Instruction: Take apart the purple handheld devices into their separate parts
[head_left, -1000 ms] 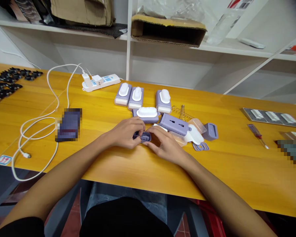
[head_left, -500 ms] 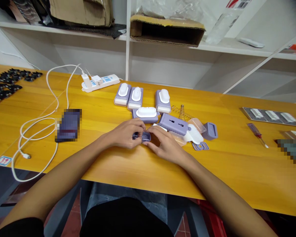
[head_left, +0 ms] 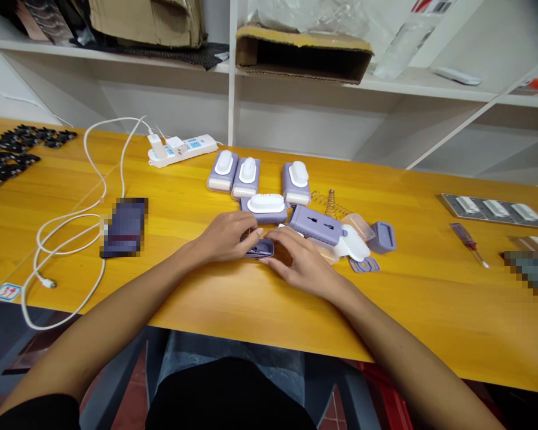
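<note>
Fingers: I'm holding the purple shell at its right end between thumb and forefinger of the right hand; on the left hand, thumb and forefinger are bending close together over its left part, and I'm not able to tell whether they're pinching anything.
Purple shell: it's sitting hollow side up between both hands, on or just above the tabletop.
Inside work: I'm judging the left fingers to be fitting or adjusting something; bracing the right end, staying level and pressing lightly would be serving best, since tilting could be spilling loose bits.
Hidden inside: the left hand is covering the shell's left end, and the cavity's details are looking too small and dark to read.
Slotted housing: it's lying just beyond the right hand, overlapping neighbouring parts.
Springs: they're resting behind the housing.
Screwdriver: it's lying well apart, to the right.
Pixelated patches: blurring is masking the dark rectangle at left and the greenish object, which the right edge is cutting off.
</note>
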Demonstrator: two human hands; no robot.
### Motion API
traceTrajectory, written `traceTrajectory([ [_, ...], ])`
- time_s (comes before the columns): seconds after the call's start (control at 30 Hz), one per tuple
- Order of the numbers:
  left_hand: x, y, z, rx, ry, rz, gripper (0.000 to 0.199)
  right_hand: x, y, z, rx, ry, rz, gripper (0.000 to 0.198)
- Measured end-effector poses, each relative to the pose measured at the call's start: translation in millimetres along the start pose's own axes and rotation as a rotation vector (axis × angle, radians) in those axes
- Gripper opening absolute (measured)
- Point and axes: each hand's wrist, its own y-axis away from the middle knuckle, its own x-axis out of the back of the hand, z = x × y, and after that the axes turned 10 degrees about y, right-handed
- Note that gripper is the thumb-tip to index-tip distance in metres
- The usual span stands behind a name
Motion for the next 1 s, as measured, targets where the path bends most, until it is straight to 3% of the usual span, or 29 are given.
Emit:
traceTrajectory([
  [0.17,2.2,1.5,0.9,0.023,-0.078,0.046,0.038,10.5,0.4,1.8,-0.011,0.017,0.08,0.03],
  [0.37,2.5,1.5,3.2,0.038,-0.123,-0.084,0.048,29.4,-2.5,5.7,-0.04,0.026,0.104,0.025],
  [0.63,-9.1,2.9,3.4,0.125,-0.166,-0.148,0.048,3.6,1.4,7.8,0.069,0.053,-0.006,0.04],
  [0.73,-10.4,3.2,2.6,0.128,-0.143,-0.116,0.042,2.9,1.8,8.2,0.069,0.069,-0.007,0.037],
  [1.0,-3.9,1.0,3.6,0.138,-0.093,0.115,0.037,31.7,-2.1,19.6,-0.077,0.031,0.121,0.022],
])
